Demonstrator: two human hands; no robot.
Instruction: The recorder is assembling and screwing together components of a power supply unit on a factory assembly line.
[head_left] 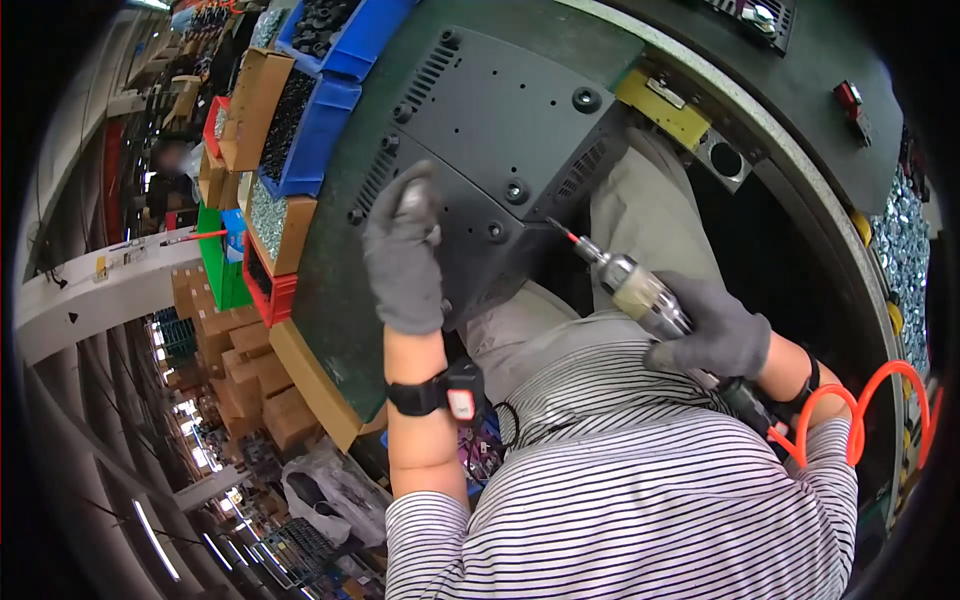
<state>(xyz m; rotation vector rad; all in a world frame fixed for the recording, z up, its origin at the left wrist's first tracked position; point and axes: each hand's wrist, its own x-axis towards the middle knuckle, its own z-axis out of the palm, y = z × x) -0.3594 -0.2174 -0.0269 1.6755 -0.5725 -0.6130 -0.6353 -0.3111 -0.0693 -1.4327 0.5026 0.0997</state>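
My right hand [718, 330], in a grey glove, is wrapped round a pneumatic screwdriver [640, 293]. Its thin bit points up and left toward the near edge of a black metal casing. A red coiled hose [865, 400] runs from the tool's rear. My left hand [405, 255], also gloved, hovers over the left part of the casing with fingers curled together; whatever they pinch, if anything, is too small to make out. Two black casings [500, 125] lie side by side on the green bench top, showing round feet, vent slots and small holes.
Blue bins [310, 135] of black parts line the bench's left side, beside a cardboard box [270, 222] of small metal pieces and a red bin [270, 290]. A yellow block [665, 108] sits at the bench edge. Silver fasteners [903, 260] lie at far right.
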